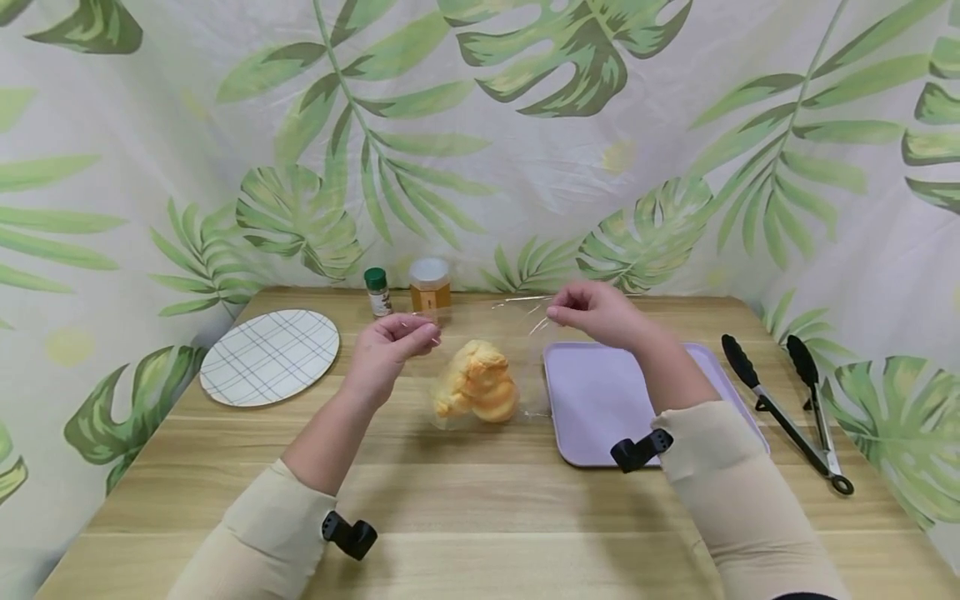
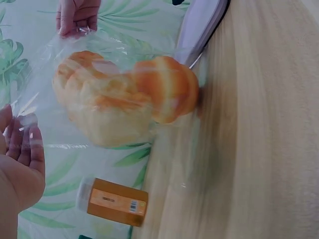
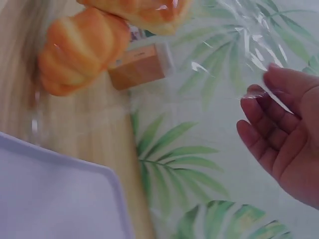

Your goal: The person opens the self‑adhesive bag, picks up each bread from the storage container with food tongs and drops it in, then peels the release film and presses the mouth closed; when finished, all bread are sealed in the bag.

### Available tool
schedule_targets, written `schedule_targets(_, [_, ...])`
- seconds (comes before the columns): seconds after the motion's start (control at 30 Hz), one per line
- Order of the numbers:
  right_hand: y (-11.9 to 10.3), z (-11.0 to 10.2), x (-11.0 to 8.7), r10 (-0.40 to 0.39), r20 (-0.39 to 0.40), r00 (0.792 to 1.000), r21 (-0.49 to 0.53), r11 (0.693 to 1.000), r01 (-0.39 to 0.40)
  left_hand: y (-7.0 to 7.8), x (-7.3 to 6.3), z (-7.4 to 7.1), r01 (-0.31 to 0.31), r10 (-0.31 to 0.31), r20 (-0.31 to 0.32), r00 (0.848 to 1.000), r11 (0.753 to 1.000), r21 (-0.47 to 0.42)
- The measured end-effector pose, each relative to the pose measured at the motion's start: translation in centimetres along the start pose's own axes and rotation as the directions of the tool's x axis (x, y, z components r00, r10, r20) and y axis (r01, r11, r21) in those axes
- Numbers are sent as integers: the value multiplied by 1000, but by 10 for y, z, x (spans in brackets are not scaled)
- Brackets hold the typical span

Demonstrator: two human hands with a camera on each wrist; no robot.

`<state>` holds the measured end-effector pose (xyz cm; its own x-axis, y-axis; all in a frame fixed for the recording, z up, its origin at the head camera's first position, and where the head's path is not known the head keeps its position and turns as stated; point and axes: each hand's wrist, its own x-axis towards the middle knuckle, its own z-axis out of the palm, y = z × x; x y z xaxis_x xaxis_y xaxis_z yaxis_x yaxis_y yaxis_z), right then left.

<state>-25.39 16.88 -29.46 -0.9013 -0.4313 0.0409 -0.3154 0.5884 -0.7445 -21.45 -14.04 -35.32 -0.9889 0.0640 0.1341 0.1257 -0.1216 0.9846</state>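
A clear plastic bag (image 1: 528,367) hangs stretched between both hands, over the middle of the wooden table. Inside it are golden bread rolls, one pale and lumpy (image 2: 107,109), the other a ridged bread roll (image 3: 82,52) with orange stripes. My left hand (image 1: 393,346) pinches the bag's upper left corner between thumb and fingers. The upper right corner is pinched by my right hand (image 1: 600,315), raised above the far edge of the lilac tray (image 1: 600,400). Both rolls sit low in the bag, close over the table.
A white checked plate (image 1: 270,358) lies at the left. Near the back edge stand a green-capped shaker (image 1: 377,293) and a honey-coloured jar (image 1: 430,287) with a pale lid. Black-tipped tongs (image 1: 795,425) lie spread at the far right. A leaf-print cloth (image 1: 540,167) hangs behind the table.
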Motion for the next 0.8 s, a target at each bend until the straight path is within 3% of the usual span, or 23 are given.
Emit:
schedule_targets(0.07, [8, 10, 0, -4, -37, 999, 147, 989, 10, -4, -1, -1, -7, 8, 13, 1000, 999, -34])
schedule_targets(0.13, [16, 21, 1, -22, -67, 998, 282, 959, 40, -8, -3, -1, -13, 15, 30, 999, 997, -82])
schedule_targets(0.23, [24, 37, 4, -48, -105, 993, 399, 913, 86, -15, -6, 1, -18, 27, 58, 998, 990, -142])
schedule_targets(0.37, [27, 53, 7, -47, -136, 990, 451, 886, 104, -19, -8, 3, 0, 13, 88, 996, 989, -145])
schedule_targets(0.5, [21, 62, 7, -2, -131, 991, 513, 855, 69, -19, -9, 0, 55, -48, 78, 996, 994, -92])
schedule_targets(0.63, [15, 66, 4, 58, -79, 995, 592, 806, 0, -14, -11, -6, 105, -100, 80, 992, 992, -64])
schedule_targets(0.8, [14, 76, 4, 161, -31, 987, 659, 745, -101, -16, -9, -15, 175, -165, 101, 981, 980, -92])
